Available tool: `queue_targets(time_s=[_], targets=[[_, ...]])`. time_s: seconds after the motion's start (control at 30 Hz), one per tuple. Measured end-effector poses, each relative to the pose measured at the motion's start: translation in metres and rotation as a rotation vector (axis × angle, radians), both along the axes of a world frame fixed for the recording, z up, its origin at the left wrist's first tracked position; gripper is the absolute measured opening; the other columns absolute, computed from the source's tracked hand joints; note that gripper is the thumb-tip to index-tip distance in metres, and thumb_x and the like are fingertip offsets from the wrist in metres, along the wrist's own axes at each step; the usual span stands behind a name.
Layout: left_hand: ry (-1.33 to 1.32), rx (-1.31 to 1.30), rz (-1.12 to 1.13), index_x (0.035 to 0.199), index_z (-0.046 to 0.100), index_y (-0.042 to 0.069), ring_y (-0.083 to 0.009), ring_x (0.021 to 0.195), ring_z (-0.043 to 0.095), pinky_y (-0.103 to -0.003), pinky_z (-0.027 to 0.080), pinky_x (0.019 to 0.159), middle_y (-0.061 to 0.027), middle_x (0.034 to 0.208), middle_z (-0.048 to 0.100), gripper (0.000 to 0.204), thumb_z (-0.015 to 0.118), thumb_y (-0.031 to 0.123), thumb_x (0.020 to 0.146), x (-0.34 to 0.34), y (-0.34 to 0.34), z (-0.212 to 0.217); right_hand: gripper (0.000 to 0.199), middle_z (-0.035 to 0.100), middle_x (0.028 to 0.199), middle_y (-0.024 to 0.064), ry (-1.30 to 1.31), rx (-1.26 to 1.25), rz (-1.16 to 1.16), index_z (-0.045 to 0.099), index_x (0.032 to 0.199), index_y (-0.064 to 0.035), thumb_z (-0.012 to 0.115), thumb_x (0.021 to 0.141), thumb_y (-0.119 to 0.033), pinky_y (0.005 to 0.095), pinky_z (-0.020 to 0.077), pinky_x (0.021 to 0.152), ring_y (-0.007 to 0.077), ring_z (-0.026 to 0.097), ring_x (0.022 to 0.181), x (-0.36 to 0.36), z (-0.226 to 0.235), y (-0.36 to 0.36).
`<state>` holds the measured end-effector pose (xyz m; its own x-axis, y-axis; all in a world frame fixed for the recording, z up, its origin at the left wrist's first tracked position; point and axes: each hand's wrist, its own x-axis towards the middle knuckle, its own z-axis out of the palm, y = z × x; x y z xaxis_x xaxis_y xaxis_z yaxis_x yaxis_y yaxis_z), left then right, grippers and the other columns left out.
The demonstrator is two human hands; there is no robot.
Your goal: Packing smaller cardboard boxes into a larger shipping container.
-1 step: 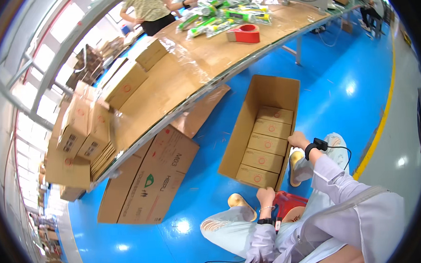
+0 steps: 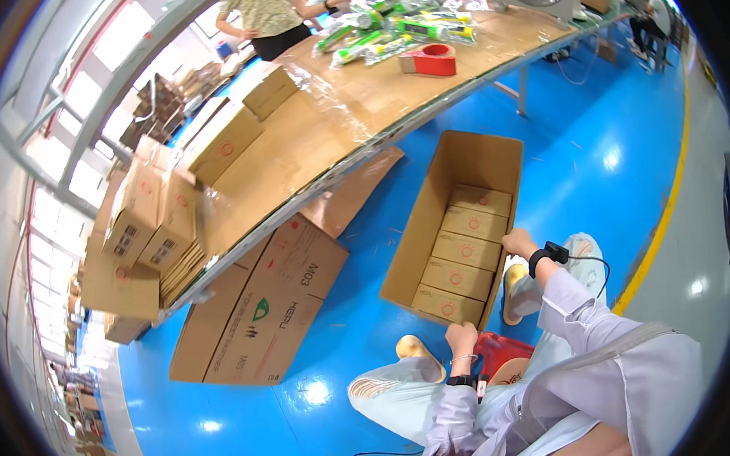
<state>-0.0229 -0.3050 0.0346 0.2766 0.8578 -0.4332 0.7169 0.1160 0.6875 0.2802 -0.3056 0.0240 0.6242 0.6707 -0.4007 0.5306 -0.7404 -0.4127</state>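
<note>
Both hands (image 2: 461,336) grip open carton (image 2: 430,217) w/ 5 small boxes (image 2: 467,253).

One head-worn fisheye view looks steeply down from above the seated person; the open carton (image 2: 455,232) on the blue floor (image 2: 590,161) sits near centre; the long table (image 2: 312,141) curves across the top (edges bend toward the rim).

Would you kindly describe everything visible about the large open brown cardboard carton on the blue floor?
The large open brown cardboard carton is rectangular and lies on the blue floor beside the long table. A row of five small brown boxes with red round marks fills its right side; the left side is bare. The left hand grips its near end, the right hand its right wall.
</note>
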Motion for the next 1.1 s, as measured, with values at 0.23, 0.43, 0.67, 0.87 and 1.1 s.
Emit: queue_targets(time_s=[0.23,0.43,0.67,0.87,1.1], targets=[[0.005,0.202,-0.050,0.079,0.065,-0.010,-0.0479,0.087,0.062,-0.050,0.049,0.079,-0.0339,0.084,0.062,0.030,0.055,0.018,0.076,-0.014,0.035,-0.004,0.023,0.070,0.071,0.0103,-0.344,-0.117,0.242,0.074,0.071,-0.0109,0.053,0.078,-0.018,0.0366,0.0551,0.068,0.0286,0.070,0.074,-0.027,-0.004,0.010],[0.103,0.383,-0.053,0.076,0.067,-0.006,-0.0445,0.083,0.063,-0.048,0.051,0.074,-0.0287,0.080,0.064,0.027,0.059,0.020,0.074,-0.069,0.118,0.004,0.022,0.069,0.069,0.0100,-0.185,-0.041,0.207,0.074,0.068,-0.0112,0.055,0.077,-0.020,0.0347,0.0541,0.063,0.0247,0.069,0.068,-0.085,0.015,0.037],[0.159,0.503,0.104,0.085,0.069,0.000,-0.0439,0.084,0.063,-0.047,0.051,0.072,-0.0269,0.084,0.064,0.023,0.062,0.022,0.080,-0.165,0.197,0.004,0.039,0.060,0.056,0.0092,0.814,0.144,-0.505,0.063,0.065,-0.0022,0.043,0.091,-0.023,0.0331,0.0376,0.037,0.0182,0.048,0.039,-0.235,0.002,0.040],[0.165,0.563,-0.008,0.089,0.059,-0.005,-0.0457,0.079,0.062,-0.051,0.050,0.069,-0.0297,0.078,0.063,0.027,0.059,0.022,0.088,-0.193,0.201,0.006,0.044,0.053,0.057,0.0092,1.101,0.194,-0.529,0.059,0.070,0.0010,0.037,0.094,-0.029,0.0284,0.0260,0.035,0.0142,0.039,0.039,-0.246,-0.013,0.053],[0.308,0.428,0.032,0.093,0.048,-0.002,-0.0477,0.072,0.061,-0.056,0.047,0.062,-0.0311,0.072,0.060,0.023,0.050,0.021,0.094,-0.181,0.180,0.014,0.045,0.055,0.056,0.0095,1.053,0.190,-0.454,0.059,0.067,0.0009,0.038,0.093,-0.030,0.0288,0.0294,0.036,0.0154,0.041,0.040,-0.257,0.004,0.033]])
